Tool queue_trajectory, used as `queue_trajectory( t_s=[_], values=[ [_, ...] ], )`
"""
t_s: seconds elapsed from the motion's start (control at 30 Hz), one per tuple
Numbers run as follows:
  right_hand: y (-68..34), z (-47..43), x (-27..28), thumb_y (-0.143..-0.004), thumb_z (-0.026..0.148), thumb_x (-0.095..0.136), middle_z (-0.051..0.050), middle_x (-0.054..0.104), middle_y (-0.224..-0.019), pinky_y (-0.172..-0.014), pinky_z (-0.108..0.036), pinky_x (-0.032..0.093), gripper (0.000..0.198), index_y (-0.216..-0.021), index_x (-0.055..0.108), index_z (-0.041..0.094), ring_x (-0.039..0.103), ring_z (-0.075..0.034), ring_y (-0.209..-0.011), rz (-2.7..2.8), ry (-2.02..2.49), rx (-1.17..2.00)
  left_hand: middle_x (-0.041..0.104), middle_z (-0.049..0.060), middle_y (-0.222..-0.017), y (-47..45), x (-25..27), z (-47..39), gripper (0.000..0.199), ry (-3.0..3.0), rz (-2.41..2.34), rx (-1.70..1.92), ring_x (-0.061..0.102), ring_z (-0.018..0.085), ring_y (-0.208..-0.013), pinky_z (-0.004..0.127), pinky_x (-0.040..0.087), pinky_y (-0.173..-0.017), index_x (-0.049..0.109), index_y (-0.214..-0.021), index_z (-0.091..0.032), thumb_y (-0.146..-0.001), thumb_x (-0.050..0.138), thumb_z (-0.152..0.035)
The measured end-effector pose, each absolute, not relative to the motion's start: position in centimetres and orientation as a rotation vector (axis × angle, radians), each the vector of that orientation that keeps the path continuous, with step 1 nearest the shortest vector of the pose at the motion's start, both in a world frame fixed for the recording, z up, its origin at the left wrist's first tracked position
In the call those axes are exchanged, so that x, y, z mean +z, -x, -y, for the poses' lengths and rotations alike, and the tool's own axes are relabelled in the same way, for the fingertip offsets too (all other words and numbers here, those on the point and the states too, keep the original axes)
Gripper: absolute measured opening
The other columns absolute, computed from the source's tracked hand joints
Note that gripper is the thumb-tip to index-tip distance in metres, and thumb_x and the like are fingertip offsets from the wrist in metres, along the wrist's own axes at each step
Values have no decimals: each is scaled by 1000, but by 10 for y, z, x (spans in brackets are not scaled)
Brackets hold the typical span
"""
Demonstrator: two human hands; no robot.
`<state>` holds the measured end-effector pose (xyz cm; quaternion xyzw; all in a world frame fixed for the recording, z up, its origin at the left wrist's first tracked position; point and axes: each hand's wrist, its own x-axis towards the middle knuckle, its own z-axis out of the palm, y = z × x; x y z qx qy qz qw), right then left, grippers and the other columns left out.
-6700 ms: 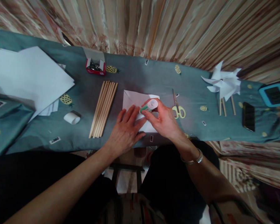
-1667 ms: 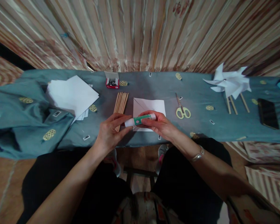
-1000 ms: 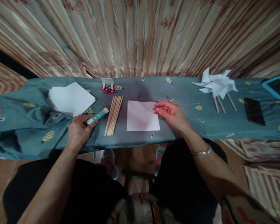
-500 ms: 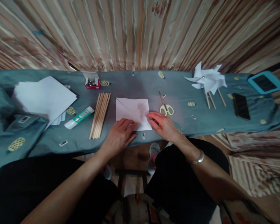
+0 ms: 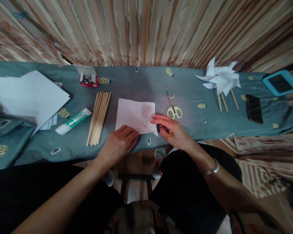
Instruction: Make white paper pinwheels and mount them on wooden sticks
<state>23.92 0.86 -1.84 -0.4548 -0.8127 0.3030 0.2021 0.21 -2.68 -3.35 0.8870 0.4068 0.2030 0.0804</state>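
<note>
A white paper square (image 5: 129,110) with diagonal cut lines lies in the middle of the cloth-covered table. My left hand (image 5: 120,143) is at its near left edge, fingers together and closed on the paper there; the thumb side is partly hidden. At the right edge, my right hand (image 5: 172,131) has its fingers stretched out over the paper, with the thumb apart below. A small pointed corner of the paper sticks out near the right thumb. Yellow-handled scissors (image 5: 174,112) lie just beyond my right hand.
Wooden sticks (image 5: 99,118), a glue stick (image 5: 73,121) and a stack of white paper (image 5: 39,94) lie to the left. A red box (image 5: 89,81) of small metal pieces stands behind. Right are paper pinwheels (image 5: 221,78), a phone (image 5: 254,109) and a blue-framed device (image 5: 281,83).
The paper's lower right part has shifted, and a pointed corner now sticks out at the near edge. My right fingers have spread a little. The view has turned slightly.
</note>
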Motion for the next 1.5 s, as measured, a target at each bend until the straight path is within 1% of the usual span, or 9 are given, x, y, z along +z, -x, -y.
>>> queue_trajectory(
  t_s=[0.13, 0.23, 0.3, 0.53, 0.6, 0.7, 0.77, 1.0, 1.5],
  values=[
    [-234, -2, -12, -74, 12, 65, -5, 45, -148, -115, -49, 34, 40, -110, 64, 28, 43, -25, -137, 2251, 1247, 1114, 66, 8, -86, 6, -33, 38, 12, -2568, -1190, 670, 61, 19, -80, 31, 55, -71, 64, -92, -11, -92, 52, -13],
    [-230, 0, -11, -75, 22, 72, -5, 45, -148, -115, -49, 32, 31, -105, 66, 27, 40, -24, -139, 2167, 1224, 1237, 66, 8, -86, 9, -34, 41, 11, -2538, -1187, 682, 61, 19, -81, 31, 55, -71, 64, -92, -11, -91, 53, -12],
    [-227, -1, -12, -77, 22, 72, -5, 47, -146, -115, -48, 32, 25, -101, 67, 27, 41, -23, -138, 2130, 1219, 1246, 66, 8, -85, 8, -35, 41, 11, -2524, -1190, 685, 61, 19, -80, 31, 55, -72, 64, -92, -12, -91, 53, -12],
    [-213, -8, -22, -83, 22, 67, -4, 56, -138, -113, -46, 37, 5, -86, 71, 23, 50, -22, -131, 2020, 1193, 1171, 66, 7, -84, 5, -39, 37, 13, -2496, -1196, 706, 60, 20, -80, 33, 55, -71, 63, -90, -12, -93, 51, -16],
    [-208, -11, -25, -85, 22, 65, -5, 56, -137, -113, -47, 37, 8, -88, 72, 22, 50, -22, -130, 2038, 1204, 1094, 67, 8, -88, 4, -39, 38, 14, -2460, -1221, 719, 61, 20, -82, 34, 55, -73, 62, -98, -11, -93, 51, -16],
    [-202, -13, -29, -88, 21, 61, -7, 55, -138, -111, -48, 40, 11, -91, 72, 21, 49, -23, -130, 2138, 1226, 949, 68, 10, -97, 3, -38, 39, 27, -2398, -1235, 721, 61, 21, -86, 35, 56, -77, 55, -119, -11, -94, 50, -17],
    [-198, -14, -30, -88, 22, 61, -7, 54, -138, -109, -48, 41, 11, -90, 72, 21, 49, -23, -130, 2191, 1241, 870, 68, 10, -101, 3, -38, 39, 30, -2386, -1202, 712, 61, 20, -88, 35, 56, -78, 53, -124, -13, -95, 48, -17],
    [-189, -15, -33, -85, 22, 65, -7, 54, -138, -106, -49, 44, 6, -84, 71, 21, 51, -24, -126, 2208, 1303, 751, 67, 11, -101, 3, -44, 41, 23, -2280, -1184, 810, 61, 20, -90, 34, 56, -80, 63, -112, -10, -93, 52, -16],
    [-184, -12, -33, -83, 19, 64, -9, 57, -134, -104, -48, 44, 5, -79, 66, 20, 52, -25, -124, 2209, 1346, 639, 67, 9, -100, 2, -45, 36, 23, -2155, -1255, 787, 66, 18, -91, 31, 57, -82, 67, -110, -14, -92, 51, -17]
  ],
)
